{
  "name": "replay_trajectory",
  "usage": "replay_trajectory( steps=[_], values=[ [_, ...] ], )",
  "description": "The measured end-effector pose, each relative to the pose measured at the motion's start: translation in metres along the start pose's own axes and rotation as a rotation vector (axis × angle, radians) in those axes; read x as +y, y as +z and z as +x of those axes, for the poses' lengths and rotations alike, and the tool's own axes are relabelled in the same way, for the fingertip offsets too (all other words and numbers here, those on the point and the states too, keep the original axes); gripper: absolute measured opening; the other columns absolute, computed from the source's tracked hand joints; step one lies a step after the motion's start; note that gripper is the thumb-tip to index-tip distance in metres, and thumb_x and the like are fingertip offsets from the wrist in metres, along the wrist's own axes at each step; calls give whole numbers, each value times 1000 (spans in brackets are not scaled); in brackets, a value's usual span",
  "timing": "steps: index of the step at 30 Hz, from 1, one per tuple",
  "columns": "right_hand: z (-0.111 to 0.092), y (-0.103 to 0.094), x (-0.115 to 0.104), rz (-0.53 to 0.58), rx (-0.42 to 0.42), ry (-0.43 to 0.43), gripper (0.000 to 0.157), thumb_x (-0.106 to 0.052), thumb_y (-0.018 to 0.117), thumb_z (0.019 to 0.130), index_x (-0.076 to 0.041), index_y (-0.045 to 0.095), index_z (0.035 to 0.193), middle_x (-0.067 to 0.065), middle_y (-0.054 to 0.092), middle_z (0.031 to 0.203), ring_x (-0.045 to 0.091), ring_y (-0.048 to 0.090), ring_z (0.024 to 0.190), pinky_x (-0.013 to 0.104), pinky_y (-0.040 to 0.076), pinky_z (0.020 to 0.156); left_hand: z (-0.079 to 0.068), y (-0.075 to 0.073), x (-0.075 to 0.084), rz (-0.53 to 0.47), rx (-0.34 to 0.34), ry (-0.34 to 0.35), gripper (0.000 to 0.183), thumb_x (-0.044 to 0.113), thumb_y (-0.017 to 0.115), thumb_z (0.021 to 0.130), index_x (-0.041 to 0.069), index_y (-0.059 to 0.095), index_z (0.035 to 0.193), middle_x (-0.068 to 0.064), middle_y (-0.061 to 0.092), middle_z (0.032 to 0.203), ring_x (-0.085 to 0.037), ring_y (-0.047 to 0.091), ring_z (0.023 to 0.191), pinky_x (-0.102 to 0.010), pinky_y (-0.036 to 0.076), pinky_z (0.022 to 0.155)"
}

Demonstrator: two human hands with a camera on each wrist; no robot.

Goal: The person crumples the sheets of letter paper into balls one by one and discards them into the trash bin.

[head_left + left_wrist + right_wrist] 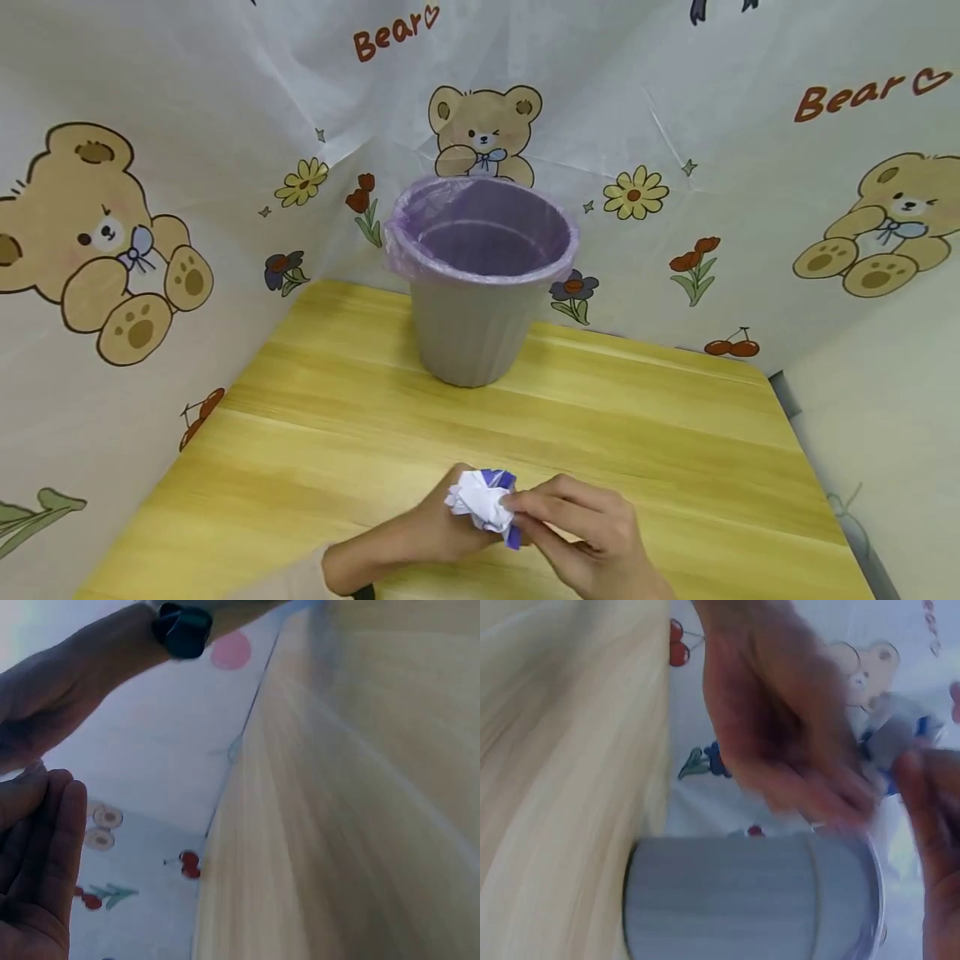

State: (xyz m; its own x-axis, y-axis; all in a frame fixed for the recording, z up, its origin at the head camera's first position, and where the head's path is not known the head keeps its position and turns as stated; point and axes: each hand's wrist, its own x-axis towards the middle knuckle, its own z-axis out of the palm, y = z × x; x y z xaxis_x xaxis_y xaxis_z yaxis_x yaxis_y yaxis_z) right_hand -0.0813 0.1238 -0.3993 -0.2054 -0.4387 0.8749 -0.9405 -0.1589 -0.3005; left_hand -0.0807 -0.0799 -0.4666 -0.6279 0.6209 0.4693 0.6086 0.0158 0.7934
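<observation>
A crumpled piece of white and purple paper [483,502] is held between both hands, low over the front of the table in the head view. My right hand [592,533] pinches its right side between thumb and fingertips. On its left, my left hand [450,521] holds the paper from behind, its fingertips partly hidden by it. The right wrist view shows the paper [900,739] blurred, with the left hand [780,742] beside it and the right hand [937,817] at the right edge. In the left wrist view, the left hand [41,862] has its fingers extended and together.
A grey bin [472,333] lined with a thin purple bag [408,242] stands upright at the back of the wood-grain table [337,400]. Behind and beside the table hangs a white sheet [247,83] printed with bears and flowers.
</observation>
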Motion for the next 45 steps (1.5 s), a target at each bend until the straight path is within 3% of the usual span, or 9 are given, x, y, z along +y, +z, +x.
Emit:
replay_trajectory(
  steps=[2,5,10,15,25,30,38,41,45],
  values=[
    [-9,-11,-3,0,37,100,11,4,73,99,5,79,108,16,78,92,16,74,78,15,61,69,-5,-15,-1,-139,85,-122,11,-1,76,97,3,78,107,-14,81,98,3,70,87,-22,65,77],
    [-26,-21,-2,34,41,221,18,6,77,95,1,80,111,14,79,97,16,76,83,17,62,72,-9,-34,-3,-334,141,-183,19,0,68,103,1,76,120,-24,76,117,-3,74,100,-35,68,86],
    [-42,-21,2,50,-14,274,24,10,78,91,-2,80,112,12,80,102,17,78,90,18,63,78,-6,-45,-6,-567,-9,-71,35,6,59,110,-9,61,142,-36,60,145,-16,69,131,-39,65,101],
    [-45,-14,4,61,-8,241,18,7,77,94,0,78,111,12,79,101,17,76,89,19,63,80,-7,-42,-7,-696,-81,-95,49,16,72,105,-15,60,140,-41,59,143,-15,71,130,-33,63,103],
    [-50,-11,5,110,27,256,20,11,76,93,1,76,110,13,77,101,16,73,89,20,62,76,-8,-39,-7,-673,-58,-88,66,30,85,92,-14,64,137,-31,68,139,-17,73,127,-44,63,105],
    [-56,-5,4,128,57,313,28,17,77,88,2,75,111,13,78,102,14,74,88,20,64,75,-7,-31,-5,-541,-4,-35,46,13,84,94,-12,70,130,-36,69,130,-14,75,122,-51,65,97],
    [-62,6,4,103,157,393,37,26,77,81,2,76,109,13,78,100,11,76,92,20,66,76,-4,-23,-4,-458,90,50,22,-9,79,92,-13,72,113,-38,72,107,-8,77,107,-48,69,86],
    [-65,11,1,122,201,454,40,28,76,81,3,76,112,12,77,99,11,76,93,21,66,76,-5,-22,-1,-381,124,45,18,-7,79,92,-7,74,109,-31,75,101,-8,76,100,-42,70,82],
    [-65,17,-2,163,208,444,49,23,80,81,11,69,128,15,72,111,15,74,101,24,67,81,-2,-28,2,-359,129,-10,13,-5,77,95,-1,73,106,-28,73,97,-3,73,93,-37,69,80]
  ],
)
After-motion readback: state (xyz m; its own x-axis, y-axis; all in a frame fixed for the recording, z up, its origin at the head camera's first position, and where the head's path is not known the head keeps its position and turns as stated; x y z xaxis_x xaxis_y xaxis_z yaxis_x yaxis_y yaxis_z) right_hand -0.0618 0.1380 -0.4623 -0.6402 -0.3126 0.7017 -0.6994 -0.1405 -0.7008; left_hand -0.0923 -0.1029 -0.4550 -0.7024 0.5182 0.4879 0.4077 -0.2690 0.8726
